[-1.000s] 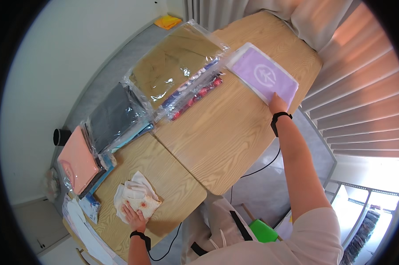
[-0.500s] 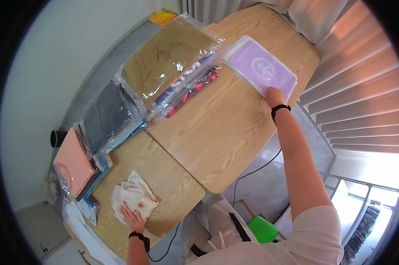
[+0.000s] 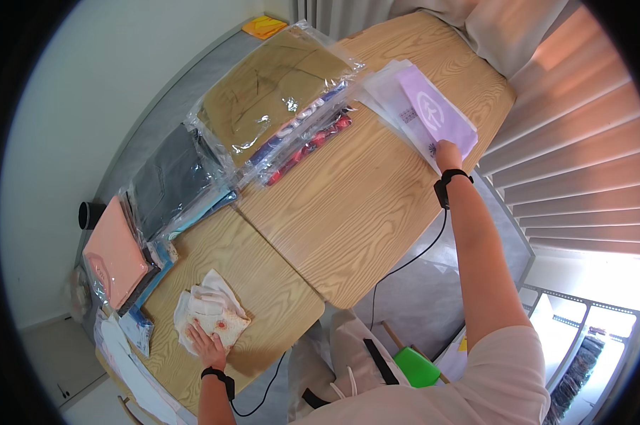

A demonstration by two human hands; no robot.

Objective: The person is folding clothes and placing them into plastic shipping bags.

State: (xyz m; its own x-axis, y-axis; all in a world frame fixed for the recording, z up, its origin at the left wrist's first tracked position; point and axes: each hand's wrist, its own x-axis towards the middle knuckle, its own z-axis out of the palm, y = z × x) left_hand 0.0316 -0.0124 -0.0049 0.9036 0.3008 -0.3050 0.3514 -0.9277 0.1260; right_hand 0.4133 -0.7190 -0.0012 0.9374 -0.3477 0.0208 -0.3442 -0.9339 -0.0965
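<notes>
My left hand lies flat with its fingers spread on a crumpled white cloth with small reddish patterns, at the lower left of the table. Far to the right, my right hand has its fingers closed on the near edge of a purple plastic bag bearing a white round emblem. That bag is bent and partly lifted off a pile of whitish translucent bags on the table. My right fingertips are partly hidden by the hand itself.
Across the wooden table lie clear-wrapped packages: an olive one, a dark grey one and a peach one. White sheets lie on the left edge. A green seat stands below, near a black cable.
My right hand has shifted slightly right, and the purple bag's left side has peeled back, uncovering the whitish bags with dark print. My left hand remains on the cloth.
</notes>
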